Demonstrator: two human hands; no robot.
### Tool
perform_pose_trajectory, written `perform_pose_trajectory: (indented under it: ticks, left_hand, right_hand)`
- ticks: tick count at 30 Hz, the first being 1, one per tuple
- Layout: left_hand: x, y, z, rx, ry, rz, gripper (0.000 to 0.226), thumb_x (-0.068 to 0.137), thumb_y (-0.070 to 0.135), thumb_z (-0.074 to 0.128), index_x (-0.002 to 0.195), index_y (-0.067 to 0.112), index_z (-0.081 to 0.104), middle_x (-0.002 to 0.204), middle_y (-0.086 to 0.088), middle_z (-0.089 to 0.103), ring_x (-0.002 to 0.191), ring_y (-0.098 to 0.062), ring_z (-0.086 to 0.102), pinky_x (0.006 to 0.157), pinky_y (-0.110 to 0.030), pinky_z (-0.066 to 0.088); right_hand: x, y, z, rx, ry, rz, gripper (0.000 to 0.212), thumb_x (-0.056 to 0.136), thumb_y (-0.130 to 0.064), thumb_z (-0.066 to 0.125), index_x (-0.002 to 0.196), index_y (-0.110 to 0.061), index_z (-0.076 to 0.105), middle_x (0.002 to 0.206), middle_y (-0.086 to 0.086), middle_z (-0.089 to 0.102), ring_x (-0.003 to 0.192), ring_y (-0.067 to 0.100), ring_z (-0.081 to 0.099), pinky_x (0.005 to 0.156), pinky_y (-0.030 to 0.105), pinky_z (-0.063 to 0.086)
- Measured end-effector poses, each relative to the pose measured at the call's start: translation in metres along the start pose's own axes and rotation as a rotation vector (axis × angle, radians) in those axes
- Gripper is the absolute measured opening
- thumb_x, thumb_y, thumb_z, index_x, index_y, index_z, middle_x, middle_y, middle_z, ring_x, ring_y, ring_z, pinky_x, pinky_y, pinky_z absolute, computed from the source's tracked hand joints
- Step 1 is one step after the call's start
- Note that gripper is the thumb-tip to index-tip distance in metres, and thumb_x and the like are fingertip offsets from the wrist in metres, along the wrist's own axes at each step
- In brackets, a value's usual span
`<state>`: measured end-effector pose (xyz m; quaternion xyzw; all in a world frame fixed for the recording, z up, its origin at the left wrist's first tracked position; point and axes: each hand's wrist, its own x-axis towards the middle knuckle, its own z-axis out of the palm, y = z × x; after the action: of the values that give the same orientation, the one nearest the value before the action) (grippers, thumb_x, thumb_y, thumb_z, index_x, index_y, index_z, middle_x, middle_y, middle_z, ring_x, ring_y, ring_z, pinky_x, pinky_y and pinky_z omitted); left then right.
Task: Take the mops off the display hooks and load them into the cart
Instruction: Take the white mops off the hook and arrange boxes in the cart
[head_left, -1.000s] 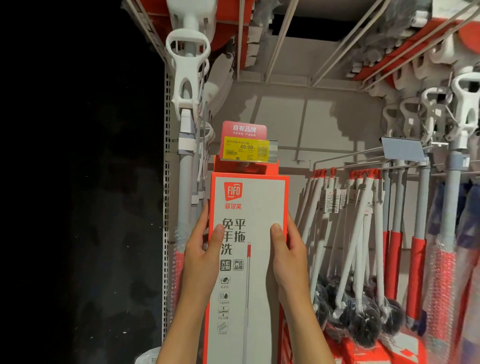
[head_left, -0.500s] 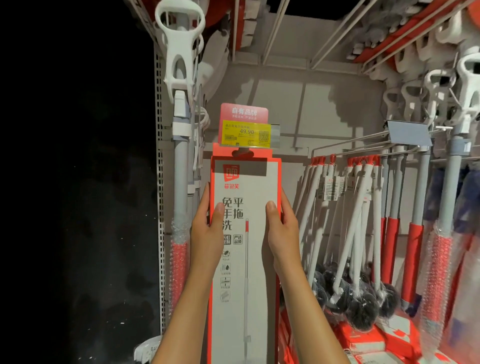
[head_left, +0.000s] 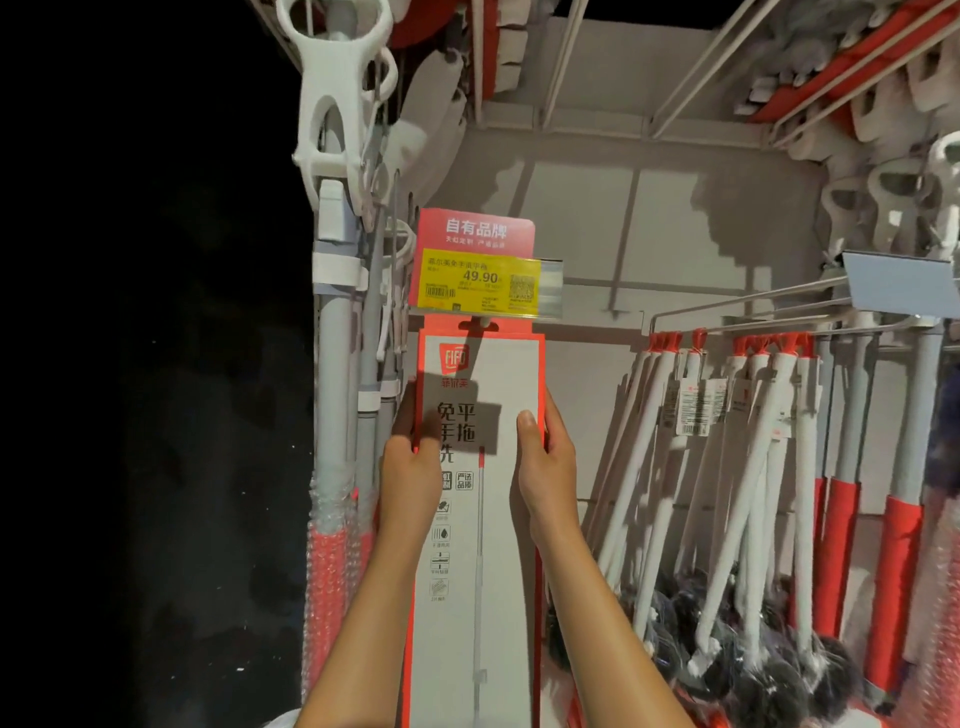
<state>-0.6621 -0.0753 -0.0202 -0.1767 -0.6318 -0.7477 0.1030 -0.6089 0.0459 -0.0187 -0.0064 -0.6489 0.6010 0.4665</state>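
Nearest the camera, two bare forearms rose from about 6 o'clock and met a tall boxed mop (head_left: 480, 519) at the centre of the view. The left hand (head_left: 410, 475) gripped the box's left edge, thumb across the printed front and the other fingers hidden behind; the right hand (head_left: 545, 462) held the right edge the same way, thumb on the front at mid-height. Both hands were clenched on the box — neither was free.

The box was a long, flat, white carton with an orange border, upright, its lower end running out of view at 6 o'clock. Its hang tab at 12 o'clock sat on the display hook (head_left: 485, 322), just beneath the yellow price tag (head_left: 480, 280). I judged it not yet off the hook.

It looked stiff and fairly light, but long enough to swing or bow if held at one end. Smooth cardboard could slip, so a two-sided hold around the upper middle seemed sound; the tab looked like the part most likely to tear.

Farther off, at 3 o'clock, white-handled brushes (head_left: 727, 493) hung in a row, and at 9 o'clock grey mop poles (head_left: 332, 389) stood beside the box. No cart was visible.
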Motion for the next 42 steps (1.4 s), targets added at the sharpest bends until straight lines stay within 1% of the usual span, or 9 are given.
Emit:
perform_pose_trajectory:
  ticks: [5, 15, 22, 25, 28, 31, 35, 38, 42]
  left_hand:
    - [0.025, -0.018, 0.014, -0.029, -0.016, 0.126, 0.037, 0.103, 0.037, 0.052, 0.14, 0.041, 0.052, 0.136, 0.012, 0.059, 0.12, -0.01, 0.058, 0.099, -0.025, 0.047]
    - [0.063, -0.032, 0.034, 0.085, -0.012, 0.137, 0.081, 0.081, 0.061, 0.042, 0.153, 0.023, 0.042, 0.15, -0.004, 0.052, 0.135, -0.022, 0.05, 0.112, -0.032, 0.038]
    - [0.071, -0.044, 0.036, 0.074, -0.049, 0.132, 0.075, 0.085, 0.061, 0.04, 0.153, 0.029, 0.04, 0.149, 0.001, 0.052, 0.134, -0.02, 0.051, 0.11, -0.03, 0.039]
    - [0.07, -0.047, 0.035, 0.076, -0.047, 0.12, 0.079, 0.084, 0.065, 0.041, 0.154, 0.027, 0.039, 0.147, -0.002, 0.054, 0.13, -0.017, 0.052, 0.105, -0.026, 0.038]
    - [0.066, -0.049, 0.036, 0.098, -0.056, 0.062, 0.054, 0.104, 0.042, 0.045, 0.154, 0.023, 0.038, 0.146, -0.008, 0.054, 0.13, -0.025, 0.052, 0.088, -0.014, 0.034]
    - [0.064, -0.051, 0.038, 0.118, -0.059, 0.011, 0.045, 0.109, 0.027, 0.039, 0.151, 0.014, 0.04, 0.141, -0.018, 0.056, 0.117, -0.027, 0.056, 0.069, -0.011, 0.027]
    - [0.062, -0.05, 0.038, 0.154, -0.066, 0.002, 0.048, 0.109, 0.028, 0.035, 0.156, 0.018, 0.031, 0.147, -0.015, 0.051, 0.13, -0.029, 0.05, 0.071, -0.012, 0.021]
    - [0.062, -0.049, 0.037, 0.194, -0.098, 0.024, 0.047, 0.11, 0.027, 0.034, 0.155, 0.015, 0.03, 0.143, -0.019, 0.053, 0.103, -0.016, 0.057, 0.069, -0.012, 0.021]
    - [0.068, -0.051, 0.035, 0.179, -0.084, 0.049, 0.055, 0.105, 0.041, 0.038, 0.155, 0.017, 0.032, 0.147, -0.013, 0.052, 0.129, -0.028, 0.052, 0.076, -0.012, 0.026]
  right_hand:
    - [0.024, 0.023, 0.002, -0.023, 0.016, 0.018, 0.043, 0.105, -0.026, 0.047, 0.148, -0.032, 0.047, 0.139, -0.018, 0.058, 0.124, -0.004, 0.054, 0.105, 0.024, 0.047]
    - [0.057, 0.05, 0.008, -0.056, 0.012, 0.069, 0.044, 0.104, -0.03, 0.047, 0.148, -0.036, 0.045, 0.14, -0.012, 0.059, 0.124, 0.007, 0.058, 0.104, 0.031, 0.05]
    - [0.06, 0.063, 0.009, -0.085, 0.018, 0.059, 0.046, 0.104, -0.033, 0.048, 0.149, -0.036, 0.043, 0.143, -0.012, 0.056, 0.125, 0.007, 0.057, 0.102, 0.03, 0.052]
    - [0.058, 0.064, 0.008, -0.097, 0.005, 0.051, 0.047, 0.105, -0.033, 0.047, 0.151, -0.035, 0.041, 0.145, -0.013, 0.054, 0.123, 0.003, 0.056, 0.094, 0.015, 0.05]
    - [0.056, 0.067, 0.006, -0.109, -0.011, 0.055, 0.048, 0.105, -0.03, 0.047, 0.153, -0.032, 0.038, 0.146, -0.013, 0.051, 0.117, -0.003, 0.055, 0.083, 0.001, 0.045]
    - [0.057, 0.072, 0.004, -0.144, -0.031, 0.052, 0.049, 0.106, -0.031, 0.046, 0.154, -0.033, 0.036, 0.15, -0.011, 0.049, 0.131, 0.006, 0.051, 0.095, 0.01, 0.044]
    - [0.059, 0.077, 0.004, -0.177, -0.06, 0.074, 0.05, 0.106, -0.033, 0.043, 0.155, -0.033, 0.031, 0.152, -0.01, 0.046, 0.133, 0.01, 0.048, 0.1, 0.019, 0.042]
    - [0.059, 0.08, 0.006, -0.187, -0.074, 0.087, 0.052, 0.107, -0.034, 0.041, 0.156, -0.032, 0.028, 0.155, -0.008, 0.043, 0.138, 0.014, 0.045, 0.112, 0.034, 0.041]
    - [0.057, 0.083, 0.011, -0.223, -0.07, 0.09, 0.053, 0.106, -0.033, 0.039, 0.158, -0.03, 0.025, 0.158, -0.006, 0.039, 0.143, 0.017, 0.039, 0.118, 0.044, 0.035]
